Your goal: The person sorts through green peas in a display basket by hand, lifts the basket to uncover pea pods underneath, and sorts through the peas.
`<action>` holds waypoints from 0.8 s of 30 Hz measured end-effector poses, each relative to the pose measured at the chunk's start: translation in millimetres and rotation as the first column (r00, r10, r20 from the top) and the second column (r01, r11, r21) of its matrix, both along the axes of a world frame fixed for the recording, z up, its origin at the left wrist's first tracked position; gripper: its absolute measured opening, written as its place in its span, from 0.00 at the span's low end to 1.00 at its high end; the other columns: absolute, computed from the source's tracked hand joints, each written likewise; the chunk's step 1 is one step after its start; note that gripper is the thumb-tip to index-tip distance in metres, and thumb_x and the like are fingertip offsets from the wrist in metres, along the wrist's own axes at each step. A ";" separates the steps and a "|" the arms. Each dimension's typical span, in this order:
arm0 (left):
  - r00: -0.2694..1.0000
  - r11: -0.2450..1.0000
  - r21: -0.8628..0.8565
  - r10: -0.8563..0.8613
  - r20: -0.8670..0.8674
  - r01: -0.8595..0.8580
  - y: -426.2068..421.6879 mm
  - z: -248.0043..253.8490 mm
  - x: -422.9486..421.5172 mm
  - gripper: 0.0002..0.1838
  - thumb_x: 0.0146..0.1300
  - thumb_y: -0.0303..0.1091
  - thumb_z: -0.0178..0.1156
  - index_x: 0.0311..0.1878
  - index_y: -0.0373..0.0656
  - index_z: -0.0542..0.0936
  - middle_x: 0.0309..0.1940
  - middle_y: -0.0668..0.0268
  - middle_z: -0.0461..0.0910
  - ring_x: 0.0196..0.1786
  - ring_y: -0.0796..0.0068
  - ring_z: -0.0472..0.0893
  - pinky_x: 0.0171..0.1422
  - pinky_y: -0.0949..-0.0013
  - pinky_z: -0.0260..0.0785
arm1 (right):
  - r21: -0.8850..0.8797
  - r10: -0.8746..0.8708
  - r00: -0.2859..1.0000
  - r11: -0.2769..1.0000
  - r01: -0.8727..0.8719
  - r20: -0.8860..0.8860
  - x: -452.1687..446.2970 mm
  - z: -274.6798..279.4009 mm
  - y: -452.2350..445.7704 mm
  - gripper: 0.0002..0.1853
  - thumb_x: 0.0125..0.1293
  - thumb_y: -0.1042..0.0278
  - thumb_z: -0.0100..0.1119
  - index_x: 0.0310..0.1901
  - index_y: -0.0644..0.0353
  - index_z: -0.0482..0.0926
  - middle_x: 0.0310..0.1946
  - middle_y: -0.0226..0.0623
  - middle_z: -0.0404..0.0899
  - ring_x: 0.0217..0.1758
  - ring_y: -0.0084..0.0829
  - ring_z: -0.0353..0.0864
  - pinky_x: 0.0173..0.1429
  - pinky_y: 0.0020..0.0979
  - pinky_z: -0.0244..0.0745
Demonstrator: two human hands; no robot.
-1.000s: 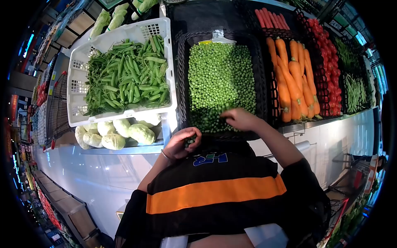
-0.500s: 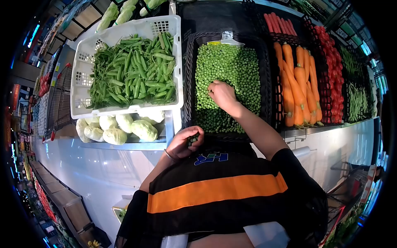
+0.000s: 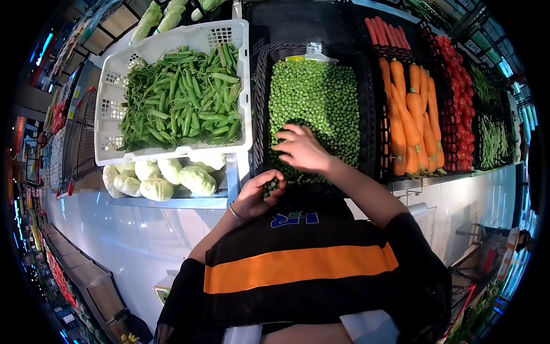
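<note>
In the head view, the right hand spreads open fingers over small, round green peas in the black woven basket, and the left hand, by its near left corner, curls round a few peas, likely so none roll out.

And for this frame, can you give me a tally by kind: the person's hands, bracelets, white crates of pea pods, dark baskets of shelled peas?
Hands: 2 (left hand, right hand)
Bracelet: 1
White crate of pea pods: 1
Dark basket of shelled peas: 1
Total: 5
</note>
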State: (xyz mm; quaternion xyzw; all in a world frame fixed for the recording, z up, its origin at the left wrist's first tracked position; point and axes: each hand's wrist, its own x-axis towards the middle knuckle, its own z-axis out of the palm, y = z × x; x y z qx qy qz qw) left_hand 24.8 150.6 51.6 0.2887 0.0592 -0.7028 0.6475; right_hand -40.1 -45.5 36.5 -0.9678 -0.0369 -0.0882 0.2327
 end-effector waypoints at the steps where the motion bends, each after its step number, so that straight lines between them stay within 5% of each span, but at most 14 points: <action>1: 1.000 0.999 0.026 -0.019 0.018 0.018 0.4 3.7 0.5 0.09 0.67 0.39 0.48 0.39 0.43 0.71 0.30 0.67 0.69 0.25 0.82 0.64 0.21 0.84 0.54 | -0.078 -0.026 0.998 0.997 0.021 -0.063 1.7 -5.3 1.9 0.17 0.56 0.55 0.61 0.47 0.50 0.79 0.61 0.39 0.65 0.69 0.44 0.53 0.64 0.62 0.51; 4: 0.998 0.998 -0.041 -0.038 0.044 0.039 10.3 -0.6 2.4 0.09 0.67 0.38 0.48 0.37 0.42 0.71 0.30 0.67 0.69 0.25 0.82 0.64 0.21 0.84 0.53 | -0.361 -0.094 0.979 0.932 0.023 -0.182 22.7 -3.3 -23.6 0.27 0.58 0.44 0.56 0.58 0.44 0.72 0.71 0.39 0.49 0.75 0.45 0.39 0.67 0.71 0.34; 8: 0.999 0.997 -0.083 0.008 0.051 -0.004 33.9 -3.4 6.0 0.09 0.67 0.37 0.48 0.36 0.42 0.71 0.29 0.67 0.68 0.24 0.82 0.63 0.21 0.84 0.53 | -0.490 -0.340 0.914 0.849 0.198 -0.219 32.8 6.8 -76.4 0.32 0.58 0.39 0.54 0.63 0.40 0.65 0.71 0.38 0.48 0.75 0.44 0.37 0.68 0.69 0.35; 10: 0.999 0.994 -0.108 0.031 0.030 -0.027 44.2 -7.9 7.6 0.10 0.67 0.37 0.47 0.36 0.42 0.71 0.29 0.67 0.68 0.24 0.82 0.63 0.21 0.84 0.54 | -0.445 -0.552 0.808 0.788 0.425 -0.207 24.3 5.2 -91.8 0.31 0.58 0.40 0.55 0.62 0.41 0.66 0.69 0.42 0.50 0.74 0.46 0.40 0.68 0.68 0.38; 13: 0.994 0.991 -0.083 0.106 -0.029 -0.108 52.4 -13.3 6.1 0.09 0.66 0.37 0.49 0.36 0.41 0.72 0.29 0.66 0.69 0.25 0.81 0.66 0.21 0.84 0.55 | -0.340 -0.579 0.808 0.785 0.517 -0.107 0.4 -15.3 -95.8 0.30 0.59 0.42 0.56 0.61 0.42 0.66 0.68 0.45 0.52 0.73 0.48 0.44 0.66 0.68 0.43; 18: 0.995 0.992 -0.081 0.098 -0.036 -0.101 46.0 -10.2 3.3 0.10 0.67 0.37 0.48 0.36 0.41 0.72 0.29 0.66 0.69 0.25 0.80 0.66 0.21 0.84 0.55 | -0.226 -0.421 0.830 0.905 0.359 -0.367 -37.7 7.6 -43.3 0.30 0.60 0.47 0.55 0.64 0.42 0.64 0.68 0.46 0.51 0.71 0.50 0.49 0.67 0.63 0.47; 20: 0.997 0.994 -0.077 0.073 -0.019 -0.075 44.2 -9.5 3.9 0.10 0.67 0.37 0.48 0.36 0.41 0.72 0.29 0.66 0.69 0.25 0.80 0.66 0.21 0.84 0.55 | -0.092 -0.276 0.896 0.961 0.261 -0.347 -55.5 5.6 -29.7 0.30 0.59 0.51 0.57 0.64 0.42 0.64 0.68 0.47 0.51 0.70 0.50 0.51 0.68 0.61 0.46; 24: 0.992 0.985 -0.120 0.130 0.009 -0.127 51.4 -18.7 5.7 0.11 0.68 0.39 0.48 0.36 0.41 0.72 0.29 0.67 0.69 0.25 0.81 0.65 0.21 0.83 0.54 | -0.010 -0.400 0.910 0.916 0.402 -0.107 -87.2 31.5 -12.3 0.29 0.59 0.57 0.58 0.63 0.48 0.66 0.67 0.47 0.54 0.68 0.48 0.54 0.68 0.54 0.50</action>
